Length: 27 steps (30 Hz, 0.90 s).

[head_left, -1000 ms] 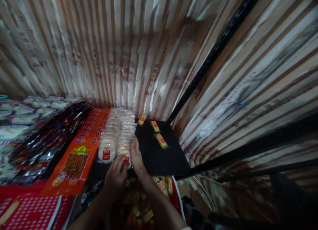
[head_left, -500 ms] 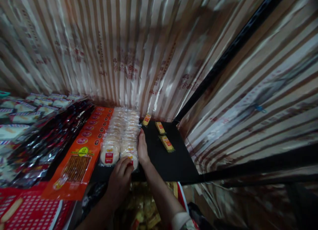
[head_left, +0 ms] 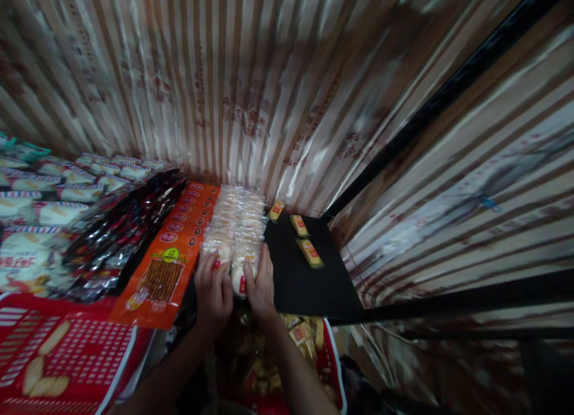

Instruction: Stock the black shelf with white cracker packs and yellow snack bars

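Two rows of round white rice crackers in clear packets [head_left: 237, 223] run back along a black shelf [head_left: 309, 283]. My left hand [head_left: 214, 288] lies on the front packet of the left row, fingers bent over it. Beside the front packet of the right row [head_left: 240, 278], my right hand [head_left: 260, 282] is pressed flat against its right side, fingers stretched out. That front packet sits between both hands.
Three small yellow packets [head_left: 310, 252] lie on the bare black shelf to the right. Orange snack packs [head_left: 167, 265], black packs [head_left: 121, 235] and white packs [head_left: 40, 211] fill the left. A red patterned box [head_left: 58, 355] is at the front left. Striped foil sheeting [head_left: 269, 86] lines the back.
My right hand slid back from the far side of the right row to its front packet. My left hand moved up onto the left row. The view shifted right and down.
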Tool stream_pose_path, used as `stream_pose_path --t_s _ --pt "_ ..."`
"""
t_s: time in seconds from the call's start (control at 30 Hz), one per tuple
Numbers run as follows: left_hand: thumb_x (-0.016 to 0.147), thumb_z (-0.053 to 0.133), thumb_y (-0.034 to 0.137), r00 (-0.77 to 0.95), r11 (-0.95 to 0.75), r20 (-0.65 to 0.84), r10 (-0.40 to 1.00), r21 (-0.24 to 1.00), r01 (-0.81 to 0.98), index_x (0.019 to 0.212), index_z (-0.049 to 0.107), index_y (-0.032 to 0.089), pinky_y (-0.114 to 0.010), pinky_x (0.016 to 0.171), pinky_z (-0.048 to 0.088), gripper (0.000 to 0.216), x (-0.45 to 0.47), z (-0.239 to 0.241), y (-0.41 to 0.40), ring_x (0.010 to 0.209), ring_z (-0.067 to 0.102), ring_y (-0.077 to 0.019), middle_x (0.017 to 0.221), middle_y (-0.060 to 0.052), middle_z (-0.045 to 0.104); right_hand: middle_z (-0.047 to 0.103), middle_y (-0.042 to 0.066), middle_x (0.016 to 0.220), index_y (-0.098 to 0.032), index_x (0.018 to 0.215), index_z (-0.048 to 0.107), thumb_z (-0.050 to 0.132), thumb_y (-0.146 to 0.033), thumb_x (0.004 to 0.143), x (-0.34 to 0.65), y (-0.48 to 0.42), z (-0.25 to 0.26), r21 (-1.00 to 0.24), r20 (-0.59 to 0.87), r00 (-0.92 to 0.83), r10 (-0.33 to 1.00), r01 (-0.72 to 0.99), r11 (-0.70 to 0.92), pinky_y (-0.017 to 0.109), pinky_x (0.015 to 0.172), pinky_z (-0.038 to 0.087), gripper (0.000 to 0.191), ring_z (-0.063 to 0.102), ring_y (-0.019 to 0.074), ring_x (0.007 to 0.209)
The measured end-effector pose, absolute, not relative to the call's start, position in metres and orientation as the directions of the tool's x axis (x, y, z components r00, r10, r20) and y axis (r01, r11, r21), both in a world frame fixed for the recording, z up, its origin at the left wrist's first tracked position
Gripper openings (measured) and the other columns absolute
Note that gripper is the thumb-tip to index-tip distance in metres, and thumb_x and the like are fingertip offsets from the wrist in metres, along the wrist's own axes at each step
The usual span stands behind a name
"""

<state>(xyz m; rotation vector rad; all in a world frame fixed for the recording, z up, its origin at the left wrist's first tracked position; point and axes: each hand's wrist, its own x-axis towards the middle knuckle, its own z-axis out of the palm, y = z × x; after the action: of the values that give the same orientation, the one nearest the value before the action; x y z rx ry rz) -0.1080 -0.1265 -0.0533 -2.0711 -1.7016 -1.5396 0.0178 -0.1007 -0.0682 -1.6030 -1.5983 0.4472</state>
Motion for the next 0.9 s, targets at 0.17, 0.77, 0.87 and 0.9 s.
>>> stream_pose_path --t_s 0.17,0.77,0.87,0.9 --pt "0.09 0.038 0.022 -0.235 -0.221 0.621 0.748 0.567 0.794 0.132 0.036 0.015 -0.057 0.107 0.028 0.043 -0.132 -0.044 -0.091 0.14 0.015 -0.0306 0.149 -0.018 0.02 0.032 0.014 0.147 -0.013 0.145 0.018 0.036 -0.048 0.09 0.016 -0.099 -0.064 -0.754 0.249 0.157 0.956 0.651 0.089 0.043 0.109 0.029 0.068 0.032 0.0245 0.134" --pt "0.086 0.047 0.034 -0.045 -0.225 0.595 0.803 0.373 0.9 0.136 0.041 0.014 -0.058 0.108 0.02 0.054 -0.111 -0.057 -0.091 0.14 0.009 -0.0357 0.151 -0.018 0.019 0.035 0.017 0.144 -0.01 0.144 0.02 0.031 -0.05 0.091 0.011 -0.097 -0.071 -0.698 0.3 0.159 0.94 0.708 0.103 0.045 0.105 0.032 0.067 0.035 0.0255 0.132" --pt "0.085 0.049 0.042 -0.059 -0.193 0.577 0.814 0.365 0.911 0.136 0.042 0.017 -0.059 0.108 0.018 0.058 -0.104 -0.061 -0.097 0.14 0.007 -0.037 0.151 -0.015 0.02 0.036 0.016 0.144 -0.012 0.144 0.02 0.028 -0.047 0.093 0.012 -0.095 -0.075 -0.684 0.307 0.165 0.937 0.723 0.097 0.045 0.105 0.033 0.063 0.035 0.0246 0.132" --pt "0.084 0.05 0.044 -0.059 -0.192 0.58 0.813 0.361 0.913 0.136 0.042 0.017 -0.059 0.108 0.017 0.059 -0.103 -0.063 -0.098 0.14 0.007 -0.0374 0.151 -0.015 0.021 0.035 0.016 0.144 -0.013 0.144 0.02 0.026 -0.046 0.093 0.013 -0.096 -0.076 -0.682 0.305 0.166 0.938 0.725 0.093 0.045 0.105 0.032 0.061 0.034 0.0242 0.133"
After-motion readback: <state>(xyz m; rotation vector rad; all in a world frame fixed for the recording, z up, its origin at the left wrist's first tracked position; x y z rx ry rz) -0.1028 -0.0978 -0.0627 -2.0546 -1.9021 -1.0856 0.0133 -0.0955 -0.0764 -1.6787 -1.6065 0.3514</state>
